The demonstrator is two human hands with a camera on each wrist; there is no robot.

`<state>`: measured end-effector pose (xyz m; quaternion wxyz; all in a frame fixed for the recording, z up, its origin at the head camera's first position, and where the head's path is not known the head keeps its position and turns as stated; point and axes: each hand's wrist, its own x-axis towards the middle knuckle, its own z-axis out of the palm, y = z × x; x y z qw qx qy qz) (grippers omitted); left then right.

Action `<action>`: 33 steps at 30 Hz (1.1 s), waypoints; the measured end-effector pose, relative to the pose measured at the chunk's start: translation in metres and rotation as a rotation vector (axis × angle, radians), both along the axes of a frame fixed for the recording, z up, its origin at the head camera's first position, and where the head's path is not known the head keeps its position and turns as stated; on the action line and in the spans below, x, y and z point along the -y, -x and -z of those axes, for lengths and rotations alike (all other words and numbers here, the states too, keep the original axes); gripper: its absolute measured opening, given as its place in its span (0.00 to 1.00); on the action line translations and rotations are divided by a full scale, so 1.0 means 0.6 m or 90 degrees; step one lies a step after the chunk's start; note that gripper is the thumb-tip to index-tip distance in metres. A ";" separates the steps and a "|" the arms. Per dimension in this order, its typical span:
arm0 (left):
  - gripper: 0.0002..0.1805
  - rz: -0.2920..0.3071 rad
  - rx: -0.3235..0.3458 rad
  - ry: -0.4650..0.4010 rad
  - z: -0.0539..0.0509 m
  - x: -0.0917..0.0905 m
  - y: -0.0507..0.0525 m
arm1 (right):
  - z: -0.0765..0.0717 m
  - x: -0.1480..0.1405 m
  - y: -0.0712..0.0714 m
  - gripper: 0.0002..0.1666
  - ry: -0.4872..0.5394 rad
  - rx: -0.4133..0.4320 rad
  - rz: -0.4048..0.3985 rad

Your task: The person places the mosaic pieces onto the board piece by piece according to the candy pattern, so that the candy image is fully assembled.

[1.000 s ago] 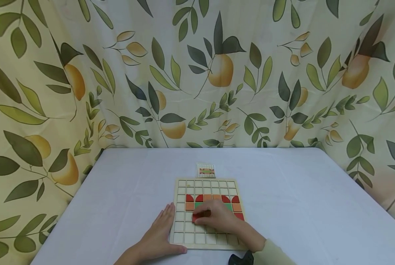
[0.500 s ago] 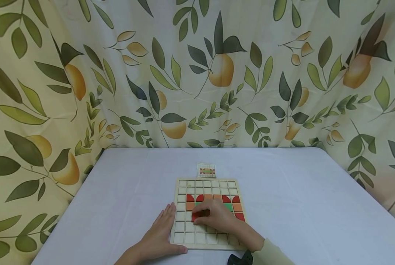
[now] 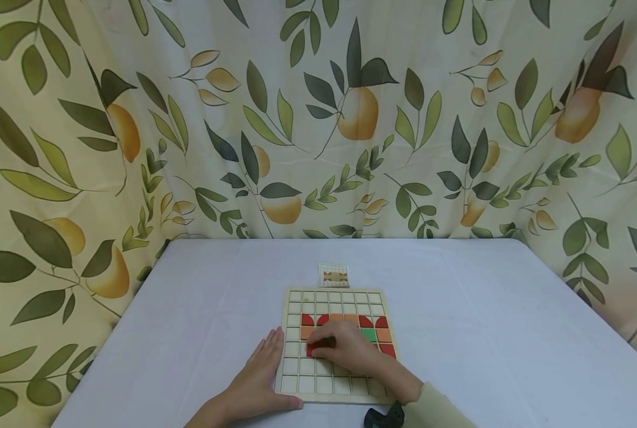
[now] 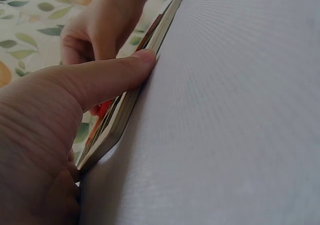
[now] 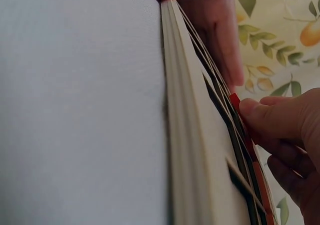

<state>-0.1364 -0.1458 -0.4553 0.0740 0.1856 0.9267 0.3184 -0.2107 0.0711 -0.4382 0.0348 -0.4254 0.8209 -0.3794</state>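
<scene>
A square wooden grid board [image 3: 292, 383] lies on the table with red, orange and green tiles in its middle rows. My right hand [image 3: 347, 348] is over the board and pinches a red tile [image 3: 309, 351] at a cell left of centre, below an orange tile [image 3: 307, 333]. In the right wrist view the thumb presses against that red tile [image 5: 235, 102]. My left hand [image 3: 256, 380] lies along the board's left side with straight fingers, its thumb at the front edge. The right hand hides several cells.
A small pattern card [image 3: 333, 276] lies just beyond the board's far edge. A black object [image 3: 384, 417] is by the right sleeve at the front. White cloth [image 3: 484, 321] covers the table, and a leaf-and-fruit patterned curtain [image 3: 318, 119] hangs behind it.
My right hand has shifted slightly left over the board with the red tile between its fingers. The left hand keeps its place at the board's side.
</scene>
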 end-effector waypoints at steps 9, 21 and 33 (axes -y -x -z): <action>0.68 0.004 -0.002 -0.008 0.003 0.000 0.001 | 0.002 0.011 0.003 0.08 -0.003 0.012 0.006; 0.68 0.002 -0.005 -0.007 0.004 -0.001 0.001 | 0.001 0.019 0.001 0.10 -0.008 0.007 0.016; 0.69 0.000 -0.001 -0.003 0.005 0.001 0.003 | 0.003 0.022 0.002 0.11 -0.004 0.024 0.015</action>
